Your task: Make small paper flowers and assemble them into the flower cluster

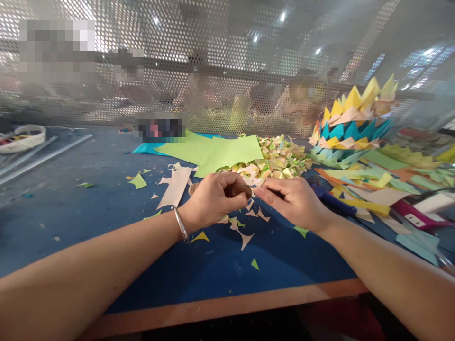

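My left hand [222, 199], with a silver bangle [181, 225] at its wrist, has its fingers curled into a pinch. My right hand [296, 201] is closed too, its thumb and forefinger meeting the left fingertips. Whatever small piece lies between them is mostly hidden by the fingers. Beneath both hands, pale pink paper scraps [245, 239] lie scattered on the blue table. A pale pink paper strip [176, 187] rests just left of my left hand. Behind the hands is a heap of small folded paper pieces [284, 154], with light green paper sheets [231, 151] partly over it.
A tiered, spiky folded-paper piece [355, 123] stands at the back right. Coloured paper strips [369, 194] and a magenta object [419, 215] lie to the right. A white basket [26, 139] sits far left. A perforated metal screen [220, 61] rises behind the table.
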A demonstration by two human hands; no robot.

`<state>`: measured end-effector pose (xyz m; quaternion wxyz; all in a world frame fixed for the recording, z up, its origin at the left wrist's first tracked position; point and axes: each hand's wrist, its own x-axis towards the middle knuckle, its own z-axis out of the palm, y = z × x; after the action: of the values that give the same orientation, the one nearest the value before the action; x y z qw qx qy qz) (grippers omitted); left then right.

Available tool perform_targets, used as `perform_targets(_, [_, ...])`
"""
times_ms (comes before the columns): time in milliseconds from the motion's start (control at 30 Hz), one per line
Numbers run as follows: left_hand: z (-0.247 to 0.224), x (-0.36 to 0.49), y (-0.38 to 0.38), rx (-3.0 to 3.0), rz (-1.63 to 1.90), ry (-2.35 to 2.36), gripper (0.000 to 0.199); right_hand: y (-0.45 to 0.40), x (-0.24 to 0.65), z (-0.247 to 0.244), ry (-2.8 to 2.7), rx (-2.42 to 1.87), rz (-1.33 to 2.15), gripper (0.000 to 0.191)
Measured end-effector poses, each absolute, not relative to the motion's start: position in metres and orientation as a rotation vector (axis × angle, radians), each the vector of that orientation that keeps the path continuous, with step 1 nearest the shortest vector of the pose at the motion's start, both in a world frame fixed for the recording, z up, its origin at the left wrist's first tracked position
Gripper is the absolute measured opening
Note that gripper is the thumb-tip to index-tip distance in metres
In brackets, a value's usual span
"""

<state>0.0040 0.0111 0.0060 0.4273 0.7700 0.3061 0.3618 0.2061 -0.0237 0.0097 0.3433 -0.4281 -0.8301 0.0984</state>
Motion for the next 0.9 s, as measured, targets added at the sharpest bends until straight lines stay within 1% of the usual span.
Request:
perform_targets(267, [0.0071,0.0021,0.0143,1.973,0.81,0.788,0.008,-0.0235,0.2066,0.0104,-2.183,-1.093,0.223,0.044])
perform_targets(600, [0.0108,0.0006,0.0146,2.008,0.794,0.775,0.005,-0.0238,0.2068,0.009,-2.196,-1.115,0.209,0.043])
perform_targets(733, [0.0106,-0.0004,0.0167,1.939,0.78,0.749,0.008,-0.023,0.2088,0.0103,-2.129,-1.182,0.189,0.045])
perform_targets(900, [0.0106,-0.0023,0.0188,1.816,0.76,0.706,0.011,-0.0199,0.2127,0.0138,-2.085,-1.372,0.218,0.046])
